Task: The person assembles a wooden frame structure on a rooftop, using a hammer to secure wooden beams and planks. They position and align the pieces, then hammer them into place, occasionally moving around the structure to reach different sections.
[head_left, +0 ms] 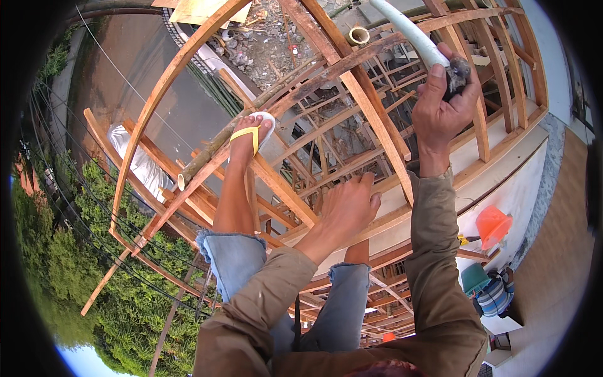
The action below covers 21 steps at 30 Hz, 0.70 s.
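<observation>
Both hands up: right hand (440,107) fisted on dark lump (458,72) at white pipe (408,31), left hand (345,210) open, empty.

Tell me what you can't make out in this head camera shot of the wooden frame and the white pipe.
- Dark lump in the right hand: mostly wrapped by the fingers, its kind unclear.
- White pipe: upper end cut off by the top edge, lower end hidden by that hand.
- Left hand: palm faces away, so what it touches on the wooden frame is hidden.
- Right foot: hidden behind the left hand.
</observation>
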Motion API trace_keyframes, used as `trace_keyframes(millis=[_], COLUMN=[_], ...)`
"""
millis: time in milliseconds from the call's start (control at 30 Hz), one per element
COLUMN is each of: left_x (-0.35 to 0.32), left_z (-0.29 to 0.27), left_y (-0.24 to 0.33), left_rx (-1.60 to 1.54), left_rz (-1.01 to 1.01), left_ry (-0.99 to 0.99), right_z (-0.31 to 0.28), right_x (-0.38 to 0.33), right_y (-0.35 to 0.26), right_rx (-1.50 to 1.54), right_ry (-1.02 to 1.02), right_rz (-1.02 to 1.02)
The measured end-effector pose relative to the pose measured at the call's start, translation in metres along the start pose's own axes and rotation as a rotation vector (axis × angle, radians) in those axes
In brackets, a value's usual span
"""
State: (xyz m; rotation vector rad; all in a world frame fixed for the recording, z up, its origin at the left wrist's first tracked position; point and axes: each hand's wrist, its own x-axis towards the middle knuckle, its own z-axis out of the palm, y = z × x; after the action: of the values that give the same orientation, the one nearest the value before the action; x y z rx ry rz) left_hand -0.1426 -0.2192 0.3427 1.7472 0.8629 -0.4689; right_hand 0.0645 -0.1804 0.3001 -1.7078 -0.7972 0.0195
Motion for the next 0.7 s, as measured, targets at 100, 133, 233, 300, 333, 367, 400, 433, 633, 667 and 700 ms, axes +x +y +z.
trace_keyframes(millis=[100,133,233,300,333,367,400,433,633,667,700], left_x=[-0.001,-0.001,0.0,0.001,0.0,0.0,0.0,-0.001,-0.003,-0.004,-0.003], left_z=[0.0,0.0,0.003,0.005,0.007,0.008,0.009,0.01,0.013,0.013,0.013], left_y=[-0.001,0.0,0.0,-0.002,-0.002,-0.003,-0.004,-0.005,-0.008,-0.008,-0.008], left_rx=[0.008,0.017,0.026,0.029,0.039,0.028,0.027,0.03,0.038,0.029,0.018], left_rz=[-0.006,-0.008,-0.017,0.009,0.005,0.017,0.014,0.005,0.018,0.025,0.031], left_ry=[-0.023,-0.012,-0.038,-0.015,-0.043,-0.025,-0.028,-0.04,-0.066,-0.053,-0.04], right_z=[-0.007,0.006,0.029,0.037,0.036,0.033,0.027,0.021,0.001,0.006,0.011], right_x=[-0.024,-0.031,-0.054,-0.054,-0.051,-0.047,-0.042,-0.035,-0.025,-0.027,-0.032], right_y=[0.012,0.03,0.078,0.095,0.096,0.091,0.083,0.072,0.029,0.035,0.041], right_rx=[-0.031,-0.236,-0.361,-0.385,-0.442,-0.397,-0.389,-0.385,0.005,-0.074,-0.183], right_ry=[-0.004,-0.167,-0.365,-0.375,-0.394,-0.395,-0.413,-0.435,0.066,0.036,-0.055], right_rz=[0.041,0.056,0.145,0.176,0.275,0.204,0.206,0.217,0.013,-0.018,0.016])
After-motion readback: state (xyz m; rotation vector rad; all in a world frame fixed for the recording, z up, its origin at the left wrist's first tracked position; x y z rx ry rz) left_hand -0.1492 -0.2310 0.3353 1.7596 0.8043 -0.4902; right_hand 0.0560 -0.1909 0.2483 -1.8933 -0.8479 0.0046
